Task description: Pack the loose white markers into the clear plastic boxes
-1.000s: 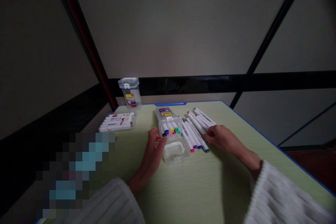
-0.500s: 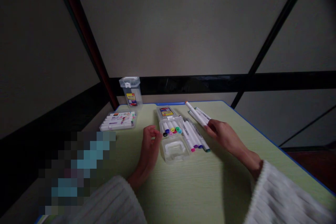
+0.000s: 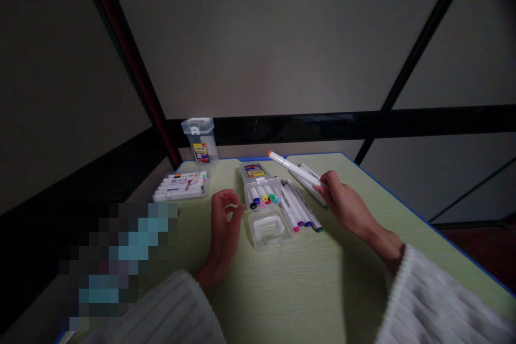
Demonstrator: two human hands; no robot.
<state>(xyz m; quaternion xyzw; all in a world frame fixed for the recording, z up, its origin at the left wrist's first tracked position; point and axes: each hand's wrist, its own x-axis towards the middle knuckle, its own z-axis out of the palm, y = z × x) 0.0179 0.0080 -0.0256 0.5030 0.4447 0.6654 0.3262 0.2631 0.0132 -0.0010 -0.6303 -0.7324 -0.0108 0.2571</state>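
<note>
A white marker with an orange end is pinched in my right hand, held up and pointing to the upper left. Below it, further white markers lie on the table. My left hand is empty, its fingers curved and apart, just left of a clear plastic marker case. That case lies on its side, and colored marker ends show at its near opening. Its clear lid rests in front. Right of the case is a row of loose white markers with pink, purple, blue and green ends.
A flat clear box of markers lies at the left of the pale green table. An upright clear container with a latched lid stands behind it. A grey wall closes off the back.
My right hand has lifted the orange-ended marker and swung its tip left, away from the markers beneath. My left hand has shifted slightly left, and its fingers have spread a little.
</note>
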